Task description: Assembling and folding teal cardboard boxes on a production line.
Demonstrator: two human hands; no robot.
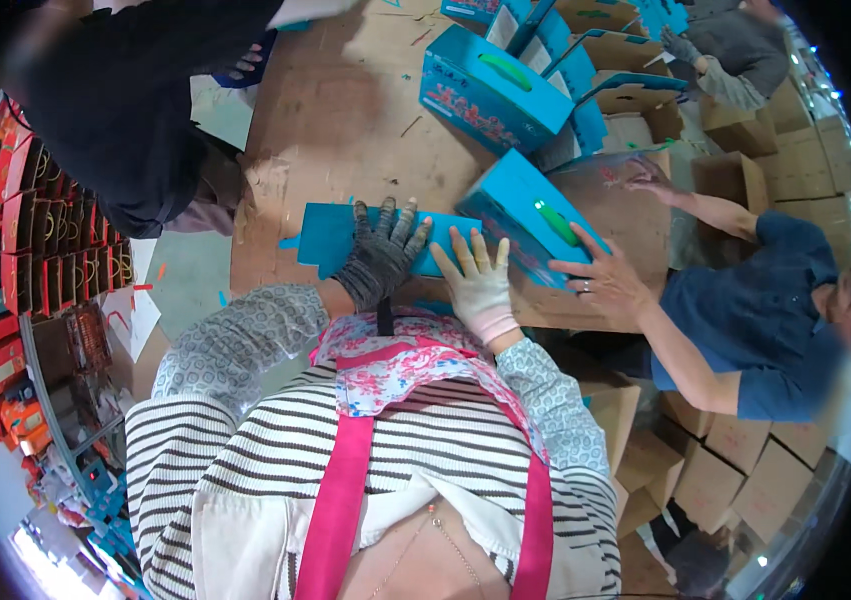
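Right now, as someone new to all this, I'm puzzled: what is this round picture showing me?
No machine here: the view comes from a camera worn on a person's head, looking down; its wide lens bends the edges. The wearer's left hand, in a dark grey glove, and right hand, in a pale one, lie spread on a blue carton; neither closes around it. The carton lies on a brown table. Beside it, a co-worker's hand touches a blue box with a green handle; more blue boxes stand farther back.
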